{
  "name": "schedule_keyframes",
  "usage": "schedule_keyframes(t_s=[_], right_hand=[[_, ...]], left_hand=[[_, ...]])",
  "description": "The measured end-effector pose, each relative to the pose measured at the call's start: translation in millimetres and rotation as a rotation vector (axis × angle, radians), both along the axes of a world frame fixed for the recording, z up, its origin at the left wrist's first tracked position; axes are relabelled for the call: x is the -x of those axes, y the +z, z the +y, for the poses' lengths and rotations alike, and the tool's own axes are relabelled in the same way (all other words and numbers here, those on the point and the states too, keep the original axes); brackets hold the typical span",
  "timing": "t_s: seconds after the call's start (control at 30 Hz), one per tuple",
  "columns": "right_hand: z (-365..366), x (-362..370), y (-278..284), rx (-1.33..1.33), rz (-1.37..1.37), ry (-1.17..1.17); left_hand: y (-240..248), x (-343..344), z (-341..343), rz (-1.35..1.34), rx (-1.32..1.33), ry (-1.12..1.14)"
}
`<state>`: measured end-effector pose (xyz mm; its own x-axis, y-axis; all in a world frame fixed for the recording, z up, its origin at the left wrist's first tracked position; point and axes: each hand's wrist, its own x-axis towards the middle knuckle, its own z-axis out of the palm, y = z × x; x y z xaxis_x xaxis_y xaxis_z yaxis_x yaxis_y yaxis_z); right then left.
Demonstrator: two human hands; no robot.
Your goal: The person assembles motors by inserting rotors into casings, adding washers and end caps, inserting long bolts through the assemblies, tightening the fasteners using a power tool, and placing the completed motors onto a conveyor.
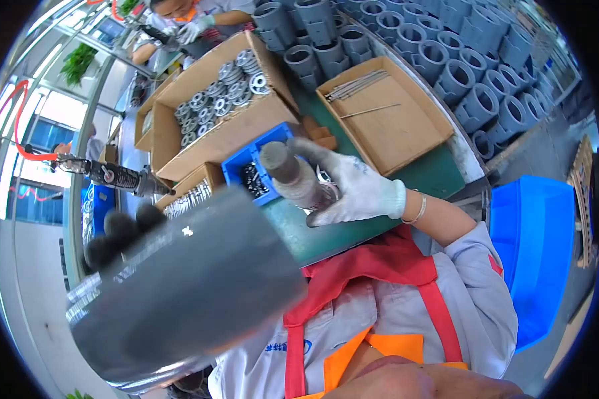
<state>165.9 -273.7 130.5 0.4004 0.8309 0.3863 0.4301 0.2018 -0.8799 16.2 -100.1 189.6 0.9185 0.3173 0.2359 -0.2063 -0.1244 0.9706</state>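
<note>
A large dark grey cylinder (186, 292) fills the lower left, tilted and close to the camera. The dark-gloved fingers of my left hand (118, 233) curl over its far side; the rest of that hand is hidden behind it. My right hand (363, 186), in a white glove with grey fingertips, is closed round a worn, grey, stubby cylindrical piece (291, 171) with a round blunt end. Its exact kind I cannot make out. That piece is above the green bench top (306, 239), beside a blue bin (263, 156) of small dark screws.
A carton (209, 130) of metal discs stands beyond the blue bin. Metal rods lie in a shallow box (396, 126). Grey housings (476, 103) are stacked far right; a blue tub (529, 259) stands right. A power driver (113, 176) hangs left. Another person works far left.
</note>
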Motion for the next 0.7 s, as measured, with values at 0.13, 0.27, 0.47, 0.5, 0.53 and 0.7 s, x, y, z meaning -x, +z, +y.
schedule_keyframes(t_s=[0.13, 0.27, 0.47, 0.5, 0.53, 0.7], right_hand=[[16.0, -7.5, -17.0, 0.048, -0.135, 0.07], [1.8, -4.1, 2.6, 0.085, -0.204, -0.014], [-29.9, -18.5, 78.5, -0.279, 0.097, -0.027], [-21.7, -12.8, 95.1, -0.384, -0.107, 0.013], [-2.8, -8.5, 99.3, -0.547, -0.358, 0.043], [32.1, 5.4, 95.3, -0.324, -0.851, -0.036]], left_hand=[[50.4, -21.2, 72.6, -0.067, -0.033, 0.101], [43.8, 10.8, 2.5, -0.152, -0.056, 0.142], [26.9, -4.5, 4.8, 0.003, -0.065, -0.045], [19.9, -0.3, 1.7, -0.016, -0.034, -0.026], [12.7, 3.6, 1.3, -0.033, -0.008, -0.008], [-23.9, 6.8, 11.0, 0.317, -0.761, 0.339]])
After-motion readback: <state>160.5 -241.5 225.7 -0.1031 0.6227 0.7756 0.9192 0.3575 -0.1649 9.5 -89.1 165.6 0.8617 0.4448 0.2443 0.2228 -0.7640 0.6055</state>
